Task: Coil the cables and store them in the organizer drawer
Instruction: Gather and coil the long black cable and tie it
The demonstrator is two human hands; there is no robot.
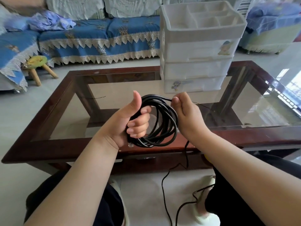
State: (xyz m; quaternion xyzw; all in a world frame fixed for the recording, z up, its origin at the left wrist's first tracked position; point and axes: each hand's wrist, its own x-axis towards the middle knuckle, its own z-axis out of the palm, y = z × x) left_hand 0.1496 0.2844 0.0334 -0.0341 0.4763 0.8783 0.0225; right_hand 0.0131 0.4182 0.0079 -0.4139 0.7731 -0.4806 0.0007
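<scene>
Glass-top table point(53, 111), dark wood frame, spans the view. White plastic organizer point(197, 51) stands on its far side; three drawers, all pushed in, open tray w/ dividers on top. Black cable point(164, 123) held above table's near edge, wound in several loops. Left hand point(130, 121): fist closed round the loops' left side, thumb up. Right hand point(185, 111): thumb and fingertips pinched on the top strand. Loose tail hangs down to the floor btwn the knees.

Tabletop point(114, 88) glass bare left and centre: open passage. Organizer point(197, 51) blocks far right. Loose cable point(164, 190) trails across floor below hands.
</scene>
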